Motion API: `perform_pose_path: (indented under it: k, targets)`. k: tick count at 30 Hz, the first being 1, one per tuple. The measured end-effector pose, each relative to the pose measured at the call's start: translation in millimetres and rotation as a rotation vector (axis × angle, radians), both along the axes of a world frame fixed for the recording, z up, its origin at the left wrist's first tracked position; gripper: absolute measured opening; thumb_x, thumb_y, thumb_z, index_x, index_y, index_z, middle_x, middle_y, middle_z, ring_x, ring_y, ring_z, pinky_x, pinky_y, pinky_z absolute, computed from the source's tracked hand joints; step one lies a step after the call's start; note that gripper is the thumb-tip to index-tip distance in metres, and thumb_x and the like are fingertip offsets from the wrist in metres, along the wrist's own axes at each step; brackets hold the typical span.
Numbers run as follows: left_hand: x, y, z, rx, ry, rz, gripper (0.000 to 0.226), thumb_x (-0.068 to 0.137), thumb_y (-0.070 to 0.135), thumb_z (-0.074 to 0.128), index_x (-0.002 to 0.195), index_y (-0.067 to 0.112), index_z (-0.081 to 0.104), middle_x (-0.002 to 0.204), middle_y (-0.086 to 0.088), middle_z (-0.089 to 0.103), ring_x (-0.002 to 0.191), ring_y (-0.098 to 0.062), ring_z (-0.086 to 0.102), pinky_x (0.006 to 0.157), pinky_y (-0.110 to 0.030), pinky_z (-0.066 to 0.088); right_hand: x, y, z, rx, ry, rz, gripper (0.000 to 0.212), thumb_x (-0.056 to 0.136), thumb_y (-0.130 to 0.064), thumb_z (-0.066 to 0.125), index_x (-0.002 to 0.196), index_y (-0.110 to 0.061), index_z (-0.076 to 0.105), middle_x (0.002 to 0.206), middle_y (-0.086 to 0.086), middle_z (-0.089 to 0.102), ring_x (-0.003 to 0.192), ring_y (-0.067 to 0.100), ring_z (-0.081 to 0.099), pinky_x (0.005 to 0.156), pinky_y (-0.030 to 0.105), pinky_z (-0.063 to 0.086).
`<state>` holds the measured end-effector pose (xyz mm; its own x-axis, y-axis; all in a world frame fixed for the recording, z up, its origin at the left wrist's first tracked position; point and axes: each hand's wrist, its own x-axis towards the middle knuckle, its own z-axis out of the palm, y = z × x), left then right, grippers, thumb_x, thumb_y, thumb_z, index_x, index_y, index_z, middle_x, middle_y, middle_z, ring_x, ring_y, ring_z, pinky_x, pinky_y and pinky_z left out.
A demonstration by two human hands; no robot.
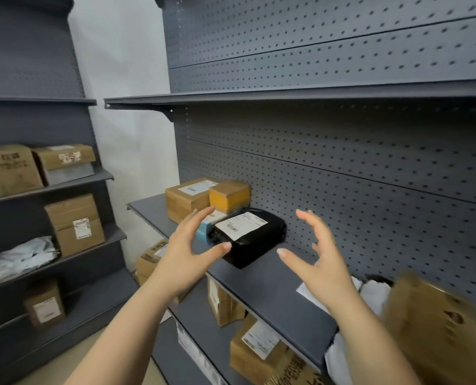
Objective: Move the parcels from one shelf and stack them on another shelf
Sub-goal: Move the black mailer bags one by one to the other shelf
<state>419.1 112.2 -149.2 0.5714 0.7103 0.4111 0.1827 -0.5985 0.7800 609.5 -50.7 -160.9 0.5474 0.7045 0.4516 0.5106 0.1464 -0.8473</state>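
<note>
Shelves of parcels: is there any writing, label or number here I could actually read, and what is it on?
None can be read.
White label on black plastic-wrapped parcel: print too small.
White label on brown cardboard box at the back: blurred.
Dark printing on tan cardboard box on the left shelving: illegible.
White label on lower-shelf cardboard box: too blurred.

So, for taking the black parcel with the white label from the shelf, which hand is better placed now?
Left. The left hand is open right beside the black parcel, its thumb almost at the near edge. The right hand is also open but farther away, with bare shelf between. Probably both will grip.
</note>
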Motion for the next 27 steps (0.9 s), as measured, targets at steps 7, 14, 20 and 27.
perform_pose_path:
  k: [7, 14, 20, 27]
  targets:
    - [29, 93, -11, 0.006, 0.059, 0.05, 0.061, 0.081, 0.047, 0.071, 0.126, 0.067, 0.035, 0.137, 0.031, 0.035, 0.128, 0.002, 0.028, 0.113, -0.043, 0.032, 36, 101, -27, -0.015, 0.131, 0.01, 0.068, 0.083, -0.021, 0.078, 0.133, -0.053, 0.043, 0.155, -0.021, 0.031, 0.14, -0.004, 0.026, 0.103, 0.016, 0.025]
    - [78, 168, -39, -0.041, 0.104, -0.057, 0.07, 0.074, 0.057, 0.071, 0.137, 0.053, 0.04, 0.147, 0.019, 0.04, 0.14, -0.01, 0.027, 0.116, -0.044, 0.027, 59, 159, -55, -0.133, 0.149, -0.103, 0.071, 0.079, -0.024, 0.08, 0.132, -0.055, 0.043, 0.153, -0.02, 0.033, 0.143, 0.001, 0.024, 0.117, 0.03, 0.024]
    - [117, 222, -60, -0.016, 0.182, -0.211, 0.071, 0.074, 0.054, 0.072, 0.138, 0.047, 0.043, 0.142, 0.018, 0.043, 0.138, -0.013, 0.027, 0.111, -0.035, 0.026, 62, 188, -77, -0.207, 0.164, -0.262, 0.075, 0.077, -0.031, 0.08, 0.135, -0.055, 0.04, 0.156, -0.023, 0.025, 0.146, 0.004, 0.02, 0.121, 0.043, 0.023]
    - [147, 248, -81, -0.088, 0.242, -0.489, 0.061, 0.079, 0.034, 0.077, 0.131, 0.041, 0.048, 0.123, 0.033, 0.05, 0.111, 0.024, 0.042, 0.096, -0.011, 0.035, 36, 212, -97, -0.187, 0.275, -0.435, 0.071, 0.08, -0.026, 0.08, 0.137, -0.046, 0.044, 0.157, -0.017, 0.027, 0.145, 0.003, 0.023, 0.122, 0.036, 0.023]
